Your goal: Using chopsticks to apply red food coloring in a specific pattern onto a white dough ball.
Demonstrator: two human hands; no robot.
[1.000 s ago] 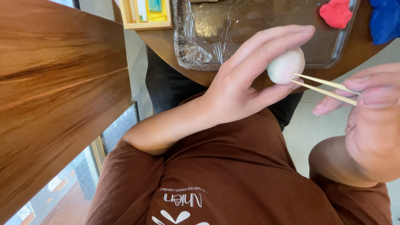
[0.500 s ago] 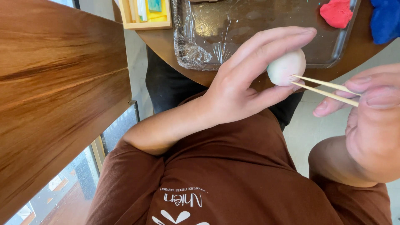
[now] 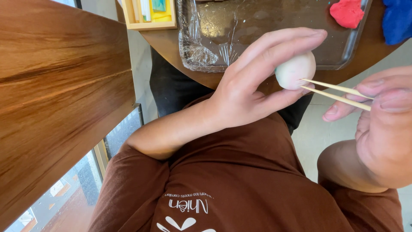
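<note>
A smooth, pale, egg-shaped ball of modelling clay (image 3: 295, 70) is held up in front of the body, pinched between the fingers and thumb of the left hand (image 3: 253, 90), which is curled about halfway closed around it, fingers laid over the top and thumb tucked under. Two thin, pale wooden sticks (image 3: 337, 93) are gripped side by side in the right hand (image 3: 380, 124), whose fingers are closed tightly on their far ends; their tips are set against the lower right side of the ball, touching it or just entering it, though how deep cannot be told. The ball's surface is seen as rounded and unmarked on the side that shows, so the shaping into a ball is judged to be done, while any marking or piercing with the sticks is judged to be only at its start. Beyond the hands, a dark metal tray wrapped in crinkled clear film (image 3: 206, 51) is seen on a round brown wooden table (image 3: 171, 43), with a red lump of clay (image 3: 346, 12) resting on the tray and a blue lump of clay (image 3: 398, 19) just beside it at the edge; both are left untouched. A light wooden box (image 3: 148, 13) is seen near the tray's other end.
</note>
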